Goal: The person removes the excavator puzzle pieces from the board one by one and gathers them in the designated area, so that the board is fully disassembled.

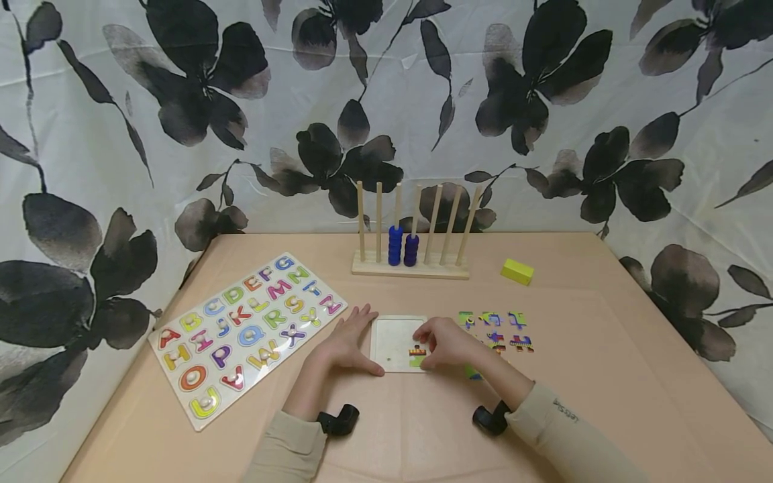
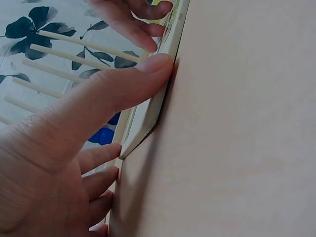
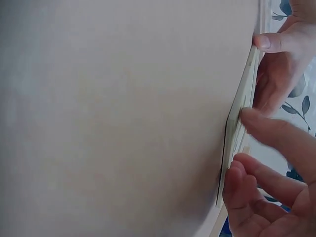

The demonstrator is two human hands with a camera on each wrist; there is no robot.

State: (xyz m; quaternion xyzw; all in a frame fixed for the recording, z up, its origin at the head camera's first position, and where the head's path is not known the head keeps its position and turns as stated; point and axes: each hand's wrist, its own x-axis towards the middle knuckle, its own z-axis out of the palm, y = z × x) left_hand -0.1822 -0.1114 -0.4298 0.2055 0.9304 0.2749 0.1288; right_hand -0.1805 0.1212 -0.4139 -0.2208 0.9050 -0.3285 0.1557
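Note:
A shallow white puzzle tray (image 1: 392,329) lies flat in front of me. My left hand (image 1: 344,342) steadies its left side, fingers extended along the edge and thumb pressing the front edge. In the tray's front right part sits a colourful puzzle piece (image 1: 417,355), green below and red and brown above. Curled over that corner, my right hand (image 1: 449,343) has thumb and index fingertips at the piece. Seen from the right wrist, the fingertips (image 3: 236,163) stay right at the tray. More puzzle pieces (image 1: 517,319) lie to the right, some partly hidden by my right forearm.
A tilted alphabet board (image 1: 241,335) with colourful letters lies at the left. Behind the tray stands a wooden peg rack (image 1: 410,270) with blue and dark blue beads on two pegs. A yellow block (image 1: 517,272) rests at the back right, before a floral cloth.

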